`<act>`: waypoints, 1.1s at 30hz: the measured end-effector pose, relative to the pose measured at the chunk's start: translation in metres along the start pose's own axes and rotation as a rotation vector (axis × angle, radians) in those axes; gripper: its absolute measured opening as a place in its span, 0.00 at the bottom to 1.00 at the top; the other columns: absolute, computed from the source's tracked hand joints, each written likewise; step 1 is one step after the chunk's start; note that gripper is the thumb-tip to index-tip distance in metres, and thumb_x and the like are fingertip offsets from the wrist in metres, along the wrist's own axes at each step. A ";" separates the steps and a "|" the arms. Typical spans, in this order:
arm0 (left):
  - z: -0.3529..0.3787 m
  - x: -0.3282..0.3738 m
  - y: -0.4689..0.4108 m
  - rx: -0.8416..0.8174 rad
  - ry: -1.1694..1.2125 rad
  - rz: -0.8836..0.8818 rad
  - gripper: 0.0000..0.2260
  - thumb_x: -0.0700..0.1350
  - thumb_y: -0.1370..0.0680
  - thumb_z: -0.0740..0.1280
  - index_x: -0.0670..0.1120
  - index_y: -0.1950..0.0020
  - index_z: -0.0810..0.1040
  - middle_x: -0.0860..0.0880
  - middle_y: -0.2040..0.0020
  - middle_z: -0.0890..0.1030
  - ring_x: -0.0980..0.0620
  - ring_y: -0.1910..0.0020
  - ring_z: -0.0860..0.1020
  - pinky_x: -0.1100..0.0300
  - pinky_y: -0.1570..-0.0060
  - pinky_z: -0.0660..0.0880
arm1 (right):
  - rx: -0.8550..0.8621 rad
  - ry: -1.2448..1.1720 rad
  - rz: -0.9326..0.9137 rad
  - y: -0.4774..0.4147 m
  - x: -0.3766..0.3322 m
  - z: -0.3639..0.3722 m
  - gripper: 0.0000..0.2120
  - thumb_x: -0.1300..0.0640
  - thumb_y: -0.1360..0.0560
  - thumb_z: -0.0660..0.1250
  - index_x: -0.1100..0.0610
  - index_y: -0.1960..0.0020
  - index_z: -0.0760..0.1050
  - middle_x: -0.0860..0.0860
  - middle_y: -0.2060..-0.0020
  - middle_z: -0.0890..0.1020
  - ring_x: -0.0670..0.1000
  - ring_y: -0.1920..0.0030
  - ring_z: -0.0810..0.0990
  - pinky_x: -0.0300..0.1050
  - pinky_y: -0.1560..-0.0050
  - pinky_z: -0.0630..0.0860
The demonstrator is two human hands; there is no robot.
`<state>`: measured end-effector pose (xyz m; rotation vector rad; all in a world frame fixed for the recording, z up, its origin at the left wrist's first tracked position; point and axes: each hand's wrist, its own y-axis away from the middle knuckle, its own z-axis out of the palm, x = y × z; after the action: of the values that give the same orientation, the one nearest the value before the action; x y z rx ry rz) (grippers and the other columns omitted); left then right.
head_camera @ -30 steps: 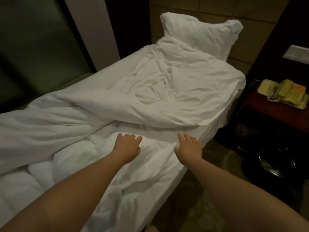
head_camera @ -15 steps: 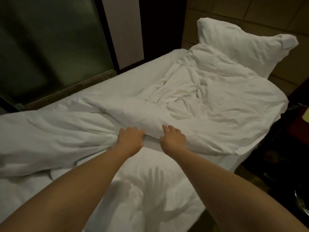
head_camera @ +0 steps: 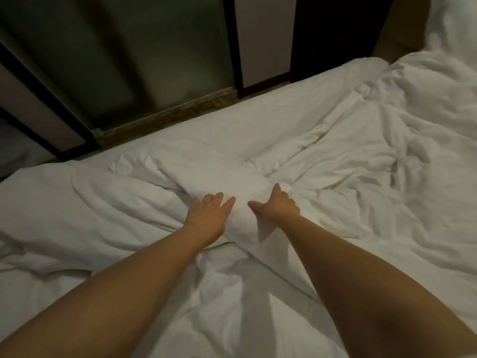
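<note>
A crumpled white duvet (head_camera: 348, 156) covers most of the bed. A thick bunched fold of it (head_camera: 240, 182) runs across the middle. My left hand (head_camera: 207, 215) lies on the near left side of that fold, thumb spread and fingertips dug into the fabric. My right hand (head_camera: 277, 209) grips the fold from the right, thumb pointing left and fingers curled over the cloth. The two hands are a palm's width apart with a lump of duvet between them. Both bare forearms reach in from the bottom edge.
Flat white bed sheet (head_camera: 232, 125) shows beyond the fold, up to the bed's far edge. Behind it run a wooden sill (head_camera: 167, 117) and dark glass panels (head_camera: 116, 60) with black frames. A corner of a white pillow (head_camera: 454, 19) is at the top right.
The view has swung left and closer, so the nightstand and most of the pillow are out of frame. Both hands moved forward from the sheet onto the duvet fold and closed on it.
</note>
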<state>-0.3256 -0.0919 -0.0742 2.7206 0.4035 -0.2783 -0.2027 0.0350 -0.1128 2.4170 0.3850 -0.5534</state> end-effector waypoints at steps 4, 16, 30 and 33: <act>0.011 -0.006 0.001 -0.023 -0.016 -0.010 0.37 0.52 0.23 0.64 0.52 0.22 0.43 0.45 0.23 0.50 0.44 0.27 0.57 0.46 0.33 0.60 | -0.157 -0.049 -0.124 -0.008 0.012 0.006 0.30 0.51 0.23 0.66 0.61 0.27 0.61 0.57 0.30 0.69 0.57 0.31 0.68 0.45 0.36 0.64; -0.048 0.036 0.058 0.146 -0.153 0.291 0.20 0.57 0.20 0.58 0.56 0.29 0.64 0.45 0.29 0.65 0.44 0.30 0.63 0.45 0.33 0.59 | 0.478 0.345 -0.653 0.177 0.091 -0.034 0.18 0.52 0.27 0.54 0.50 0.46 0.81 0.52 0.60 0.85 0.59 0.62 0.81 0.47 0.61 0.76; 0.108 0.035 0.373 0.030 0.024 0.474 0.12 0.43 0.20 0.59 0.45 0.38 0.74 0.43 0.41 0.79 0.42 0.42 0.77 0.53 0.46 0.72 | 0.432 0.270 -0.029 0.432 0.063 0.174 0.14 0.50 0.23 0.58 0.50 0.40 0.75 0.54 0.44 0.77 0.56 0.42 0.74 0.48 0.43 0.68; 0.114 0.048 0.390 0.104 0.091 0.502 0.12 0.41 0.20 0.58 0.46 0.38 0.75 0.44 0.42 0.79 0.41 0.44 0.78 0.53 0.49 0.73 | 0.586 0.160 0.080 0.444 0.042 0.180 0.16 0.50 0.22 0.58 0.54 0.38 0.72 0.54 0.40 0.74 0.56 0.39 0.72 0.49 0.40 0.66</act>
<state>-0.1733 -0.4717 -0.0589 2.8267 -0.2816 -0.0377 -0.0426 -0.4117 -0.0366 3.0376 0.2063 -0.4861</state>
